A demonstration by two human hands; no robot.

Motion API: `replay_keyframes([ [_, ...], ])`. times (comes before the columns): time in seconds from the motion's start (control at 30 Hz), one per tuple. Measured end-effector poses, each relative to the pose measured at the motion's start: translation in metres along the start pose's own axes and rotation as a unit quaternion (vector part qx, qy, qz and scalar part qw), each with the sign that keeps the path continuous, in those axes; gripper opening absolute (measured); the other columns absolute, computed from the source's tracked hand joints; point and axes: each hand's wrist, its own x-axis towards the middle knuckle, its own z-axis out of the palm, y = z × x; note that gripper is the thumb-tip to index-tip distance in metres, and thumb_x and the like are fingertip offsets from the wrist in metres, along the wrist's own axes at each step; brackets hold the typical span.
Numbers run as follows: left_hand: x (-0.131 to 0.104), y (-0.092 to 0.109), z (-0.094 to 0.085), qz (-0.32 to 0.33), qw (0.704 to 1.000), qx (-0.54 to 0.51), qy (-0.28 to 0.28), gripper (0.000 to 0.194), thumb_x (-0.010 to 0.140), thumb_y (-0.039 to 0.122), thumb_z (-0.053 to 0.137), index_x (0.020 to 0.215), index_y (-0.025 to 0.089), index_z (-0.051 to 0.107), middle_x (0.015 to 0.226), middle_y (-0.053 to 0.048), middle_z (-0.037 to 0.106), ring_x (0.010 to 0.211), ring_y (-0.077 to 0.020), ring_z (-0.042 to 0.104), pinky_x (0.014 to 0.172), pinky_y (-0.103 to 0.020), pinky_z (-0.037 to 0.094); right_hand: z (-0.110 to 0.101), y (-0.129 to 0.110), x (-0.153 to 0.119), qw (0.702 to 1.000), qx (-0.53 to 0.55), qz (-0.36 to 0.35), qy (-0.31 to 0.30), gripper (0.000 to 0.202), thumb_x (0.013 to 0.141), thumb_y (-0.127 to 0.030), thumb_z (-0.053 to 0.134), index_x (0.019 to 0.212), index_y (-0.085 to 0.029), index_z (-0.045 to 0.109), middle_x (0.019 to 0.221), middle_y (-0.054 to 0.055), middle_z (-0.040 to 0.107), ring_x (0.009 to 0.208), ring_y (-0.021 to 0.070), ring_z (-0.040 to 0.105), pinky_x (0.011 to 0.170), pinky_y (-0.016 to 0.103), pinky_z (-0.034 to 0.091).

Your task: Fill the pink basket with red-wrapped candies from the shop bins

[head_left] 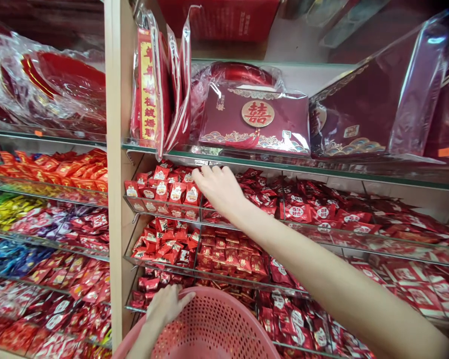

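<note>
My left hand (166, 306) is closed over the rim of a pink perforated plastic basket (224, 311), its thumb along the inner side. The visible inside of the basket shows only its holed wall. Higher up, my right hand (219, 187) reaches into the top tray of small red wrapped candies (177, 192), near a divider just under the glass shelf. Its fingers are bent away from me; the fingertips and anything between them are hidden. Red packets with round white labels (297, 212) lie right of that hand.
A glass shelf (247, 158) runs closely above my right hand, bearing a maroon gift box (256, 117) and plastic-wrapped red packs (164, 94). A wooden upright (115, 174) separates the left shelves. More candy trays (232, 254) with clear front lips sit below.
</note>
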Motion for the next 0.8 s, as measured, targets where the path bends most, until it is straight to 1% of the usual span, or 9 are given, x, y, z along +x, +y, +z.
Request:
replay_keyframes([
  [0.1,0.0,0.0,0.001,0.001,1.0,0.002,0.0,0.071,0.07,0.074,0.016,0.079,0.022,0.063,0.083,-0.011,0.067,0.081,-0.0285,0.062,0.065,-0.034,0.041,0.013,-0.01,-0.003,1.0,0.0,-0.001,-0.016,0.029,0.088,-0.009,0.029,0.112,-0.012,0.046,0.101,0.015,0.057,0.087,0.022,0.055,0.07,0.035,0.039],
  [0.23,0.0,-0.002,0.003,0.005,1.0,-0.001,-0.002,0.071,0.071,0.074,0.017,0.083,0.022,0.064,0.086,-0.012,0.067,0.084,-0.0282,0.062,0.069,-0.034,0.042,0.029,-0.007,-0.01,0.998,0.0,0.027,-0.055,0.03,0.088,-0.012,0.029,0.114,-0.013,0.045,0.101,0.016,0.056,0.087,0.0226,0.056,0.069,0.035,0.041],
  [0.3,0.0,-0.002,0.004,0.004,1.0,0.002,-0.002,0.071,0.071,0.074,0.017,0.085,0.022,0.064,0.087,-0.012,0.067,0.085,-0.0285,0.062,0.069,-0.035,0.042,0.03,-0.003,-0.011,0.997,0.011,0.038,-0.072,0.028,0.088,-0.015,0.032,0.113,-0.014,0.045,0.102,0.015,0.055,0.087,0.0232,0.057,0.068,0.034,0.043],
  [0.37,0.001,-0.002,0.003,0.001,1.0,0.007,-0.003,0.071,0.071,0.073,0.016,0.085,0.021,0.064,0.086,-0.012,0.067,0.084,-0.0286,0.062,0.069,-0.035,0.042,0.027,-0.001,-0.01,0.994,0.032,0.046,-0.095,0.026,0.087,-0.02,0.04,0.112,-0.014,0.044,0.103,0.015,0.054,0.089,0.0239,0.057,0.069,0.034,0.045],
  [0.43,0.001,-0.001,0.002,0.0,1.0,0.008,-0.007,0.072,0.071,0.073,0.016,0.083,0.021,0.064,0.085,-0.012,0.067,0.083,-0.0279,0.062,0.068,-0.034,0.042,0.025,0.001,-0.007,0.99,0.062,0.055,-0.117,0.032,0.083,-0.024,0.049,0.112,-0.014,0.043,0.104,0.015,0.053,0.089,0.0244,0.058,0.07,0.035,0.045],
  [0.53,0.0,-0.001,0.0,-0.001,1.0,0.005,-0.005,0.072,0.071,0.074,0.016,0.082,0.02,0.063,0.085,-0.013,0.067,0.082,-0.0276,0.062,0.067,-0.033,0.042,0.025,0.005,-0.001,0.981,0.112,0.078,-0.136,0.041,0.078,-0.024,0.057,0.114,-0.013,0.041,0.105,0.014,0.053,0.09,0.0256,0.058,0.07,0.036,0.046],
  [0.63,0.0,-0.001,0.0,-0.002,1.0,0.006,0.0,0.073,0.07,0.075,0.016,0.082,0.02,0.062,0.086,-0.013,0.067,0.083,-0.0274,0.062,0.068,-0.033,0.042,0.03,0.012,0.003,0.972,0.153,0.102,-0.146,0.044,0.074,-0.022,0.059,0.114,-0.013,0.04,0.105,0.014,0.054,0.091,0.0268,0.058,0.071,0.036,0.045],
  [0.7,0.0,-0.002,0.0,-0.001,1.0,0.008,0.001,0.072,0.071,0.074,0.017,0.083,0.02,0.063,0.086,-0.013,0.067,0.084,-0.0269,0.062,0.068,-0.032,0.042,0.035,0.017,0.005,0.967,0.177,0.104,-0.148,0.046,0.072,-0.022,0.06,0.113,-0.014,0.041,0.105,0.013,0.054,0.092,0.0269,0.057,0.071,0.036,0.045],
  [0.8,0.0,-0.002,0.001,0.001,1.0,0.016,0.003,0.07,0.071,0.073,0.018,0.084,0.021,0.063,0.085,-0.012,0.067,0.083,-0.027,0.062,0.068,-0.033,0.043,0.042,0.023,0.004,0.964,0.206,0.103,-0.134,0.045,0.072,-0.024,0.06,0.112,-0.014,0.041,0.104,0.012,0.054,0.095,0.0265,0.054,0.073,0.035,0.043],
])
